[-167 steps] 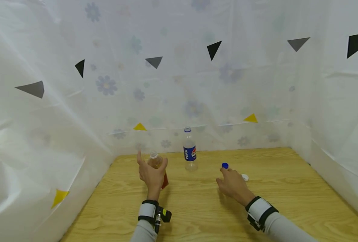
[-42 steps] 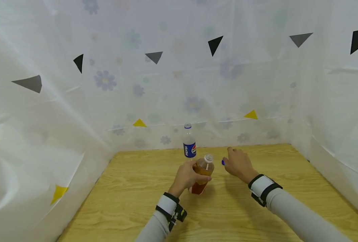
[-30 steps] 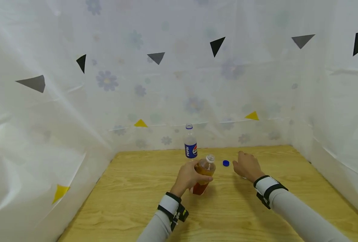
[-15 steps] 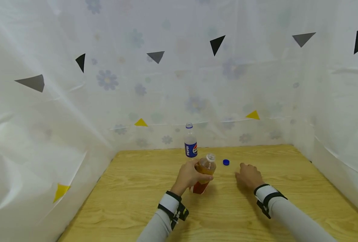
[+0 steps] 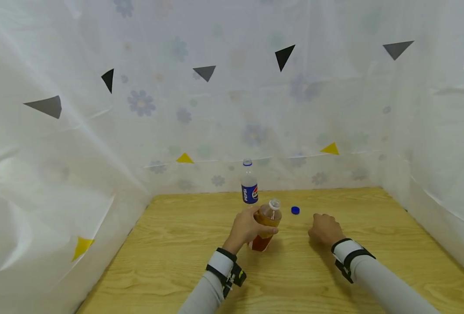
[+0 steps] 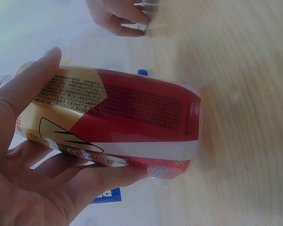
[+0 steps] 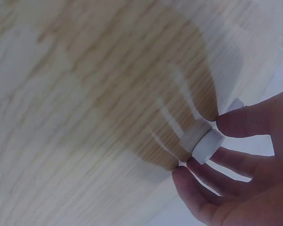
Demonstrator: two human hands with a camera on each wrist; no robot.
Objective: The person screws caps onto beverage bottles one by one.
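Head view: PEPSI ran up the blue label of the clear bottle (image 5: 249, 193), with the round emblem beside it; this bottle stood upright toward the back of the wooden table (image 5: 169, 261). The red-and-gold bottle (image 5: 270, 217) was nearer, the Pepsi bottle lying at 11 o'clock from it. In the left wrist view its label carried dense lines of small dark Chinese print on the gold and red, too fine to make out, brighter characters along the lower side and a yellow 5 close to the base.

The left hand (image 5: 247, 226) was clamped round that bottle's body, one digit across the shoulder and the others along the opposite side of the label. In the head view the bottle's long axis leaned, mouth toward 1 o'clock and base toward 7; whether the base met the table could not be told.

The white cap (image 7: 208, 146) lay at the fingertips of the right hand (image 5: 326, 230), thumb tip at about 1 o'clock from it and other fingers at about 7. Those digits curved about the cap, but whether they pinched it could not be told. Its longer axis slanted from between 7 and 8 o'clock to between 1 and 2. The blue cap (image 5: 295, 210) lay on the table, at 10 o'clock from the right hand.
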